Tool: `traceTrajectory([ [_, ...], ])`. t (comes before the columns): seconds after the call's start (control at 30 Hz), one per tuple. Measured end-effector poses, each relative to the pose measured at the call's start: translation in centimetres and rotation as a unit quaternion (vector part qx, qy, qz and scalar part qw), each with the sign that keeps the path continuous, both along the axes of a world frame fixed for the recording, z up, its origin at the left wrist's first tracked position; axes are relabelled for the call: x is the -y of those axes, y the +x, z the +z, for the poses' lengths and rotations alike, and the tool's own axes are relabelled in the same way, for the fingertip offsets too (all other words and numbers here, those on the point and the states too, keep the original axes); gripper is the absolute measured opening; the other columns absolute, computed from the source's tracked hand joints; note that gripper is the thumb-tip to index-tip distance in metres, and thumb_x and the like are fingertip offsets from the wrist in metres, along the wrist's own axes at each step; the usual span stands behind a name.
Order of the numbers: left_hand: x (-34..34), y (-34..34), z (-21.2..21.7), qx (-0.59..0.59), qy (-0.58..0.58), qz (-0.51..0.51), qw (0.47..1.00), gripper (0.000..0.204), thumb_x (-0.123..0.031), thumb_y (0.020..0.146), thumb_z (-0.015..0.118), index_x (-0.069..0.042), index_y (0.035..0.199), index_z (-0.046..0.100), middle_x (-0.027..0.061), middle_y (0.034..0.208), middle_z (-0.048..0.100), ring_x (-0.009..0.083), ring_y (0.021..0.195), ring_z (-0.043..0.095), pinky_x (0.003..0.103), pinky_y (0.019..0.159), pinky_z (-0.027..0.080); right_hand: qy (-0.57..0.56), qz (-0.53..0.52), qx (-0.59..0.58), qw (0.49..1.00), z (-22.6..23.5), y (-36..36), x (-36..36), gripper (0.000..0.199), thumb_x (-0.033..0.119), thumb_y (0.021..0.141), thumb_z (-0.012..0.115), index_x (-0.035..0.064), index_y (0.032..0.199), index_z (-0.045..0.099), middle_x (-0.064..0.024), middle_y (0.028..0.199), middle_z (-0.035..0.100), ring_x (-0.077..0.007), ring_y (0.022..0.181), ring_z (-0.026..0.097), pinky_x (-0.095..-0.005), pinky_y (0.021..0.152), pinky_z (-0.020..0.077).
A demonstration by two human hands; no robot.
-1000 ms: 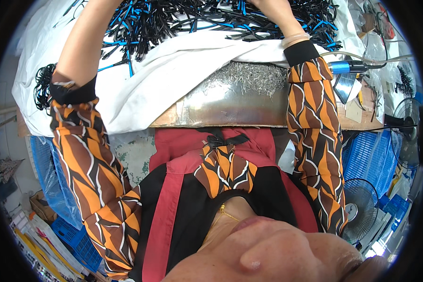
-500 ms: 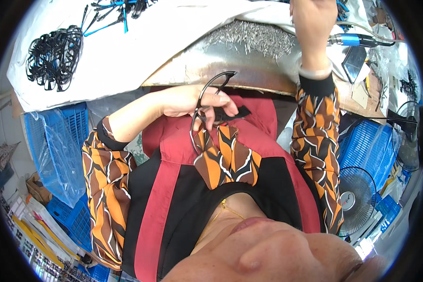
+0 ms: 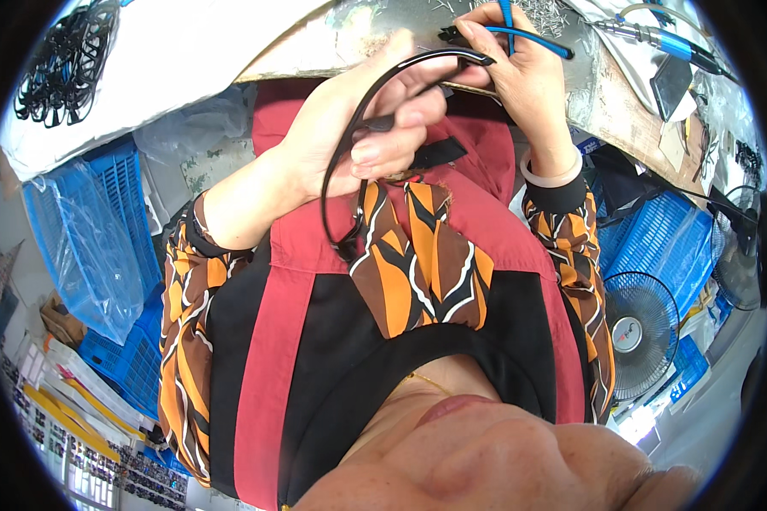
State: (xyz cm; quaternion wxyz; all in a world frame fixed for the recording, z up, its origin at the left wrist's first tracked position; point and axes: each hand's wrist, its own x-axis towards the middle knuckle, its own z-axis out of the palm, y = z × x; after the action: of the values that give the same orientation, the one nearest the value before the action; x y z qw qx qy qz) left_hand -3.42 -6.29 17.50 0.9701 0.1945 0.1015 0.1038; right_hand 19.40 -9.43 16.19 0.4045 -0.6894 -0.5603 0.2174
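In front of my chest, my left hand (image 3: 362, 128) is closed on a glossy black eyeglass frame (image 3: 346, 247), which curves round the outside of my fingers. One end of the frame points toward my right hand (image 3: 524, 77). That hand is closed on slim eyeglass temples: a black-and-blue temple (image 3: 541, 43) lies across the fingers, and a blue one (image 3: 507, 13) stands up from them. Both hands are close together at the near edge of the metal work surface (image 3: 337, 43). Hand and frame hide part of the temples' tips.
Loose small metal screws (image 3: 545, 15) lie beyond my right hand. A blue electric screwdriver (image 3: 669, 43) and a dark flat object (image 3: 671, 85) are at the right. Black frames (image 3: 66, 68) are heaped on the white cloth at left. Blue crates (image 3: 128, 204) and a fan (image 3: 643, 332) stand lower down.
My right hand has come back from the far side of the table, now with temples in it. My left hand has risen with the eyeglass frame toward it.
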Motion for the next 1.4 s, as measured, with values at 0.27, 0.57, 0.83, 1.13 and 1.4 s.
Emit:
traceTrajectory([
  [0.27, 0.1, 0.8, -5.7, -0.076, -0.138, -0.008, 0.987, 0.069, -0.056, 0.108, 0.042, 0.007, 0.131, 0.055, 0.0006, 0.086, 0.051, 0.002, 0.054, 0.037, 0.016, 0.044, 0.032, -0.068, -0.004, -0.09, 0.994, -0.1, 0.2, -1.0, 0.017, 0.018, 0.097, 0.07, 0.0023, 0.103, 0.067, -0.0076, 0.084, 0.074, -0.012, 0.071, 0.067, -0.0267, 0.067, 0.0532],
  [0.57, 0.0, 1.2, -7.2, 0.014, -0.216, 0.002, 0.976, 0.064, -0.05, 0.109, 0.044, 0.011, 0.125, 0.054, 0.0041, 0.089, 0.053, 0.0049, 0.06, 0.044, 0.017, 0.044, 0.036, -0.012, 0.084, -0.228, 0.97, -1.9, 0.6, -0.9, 0.01, 0.011, 0.101, 0.065, 0.0012, 0.104, 0.065, -0.006, 0.09, 0.071, -0.0117, 0.08, 0.067, -0.0246, 0.074, 0.0537],
  [0.83, 0.1, 1.0, -7.2, -0.016, -0.183, -0.001, 0.983, 0.064, -0.053, 0.11, 0.04, 0.007, 0.125, 0.053, 0.0033, 0.089, 0.051, 0.0032, 0.054, 0.041, 0.018, 0.038, 0.033, -0.085, 0.075, -0.013, 0.993, 0.2, 0.4, -1.8, 0.018, 0.016, 0.096, 0.072, 0.0022, 0.106, 0.064, -0.0076, 0.084, 0.071, -0.0125, 0.078, 0.069, -0.0275, 0.071, 0.054],
  [1.13, -0.3, 1.0, -6.7, -0.011, -0.177, -0.016, 0.984, 0.063, -0.054, 0.109, 0.039, 0.007, 0.122, 0.055, 0.0044, 0.088, 0.053, 0.0048, 0.054, 0.041, 0.019, 0.042, 0.034, -0.155, 0.072, 0.032, 0.985, 0.6, 0.0, -2.0, 0.022, 0.021, 0.096, 0.072, -0.0003, 0.097, 0.07, -0.0067, 0.079, 0.073, -0.0126, 0.071, 0.068, -0.0306, 0.068, 0.0537],
  [1.4, -2.0, 0.5, -5.7, 0.069, 0.212, 0.342, 0.913, 0.045, -0.047, 0.111, 0.041, -0.004, 0.12, 0.051, 0.0119, 0.11, 0.06, 0.0299, 0.099, 0.071, 0.054, 0.098, 0.057, 0.334, 0.074, -0.055, 0.938, 1.0, 3.6, 0.0, 0.023, 0.016, 0.108, 0.053, 0.0014, 0.098, 0.068, -0.0028, 0.097, 0.064, -0.0112, 0.082, 0.057, -0.0247, 0.072, 0.044],
])
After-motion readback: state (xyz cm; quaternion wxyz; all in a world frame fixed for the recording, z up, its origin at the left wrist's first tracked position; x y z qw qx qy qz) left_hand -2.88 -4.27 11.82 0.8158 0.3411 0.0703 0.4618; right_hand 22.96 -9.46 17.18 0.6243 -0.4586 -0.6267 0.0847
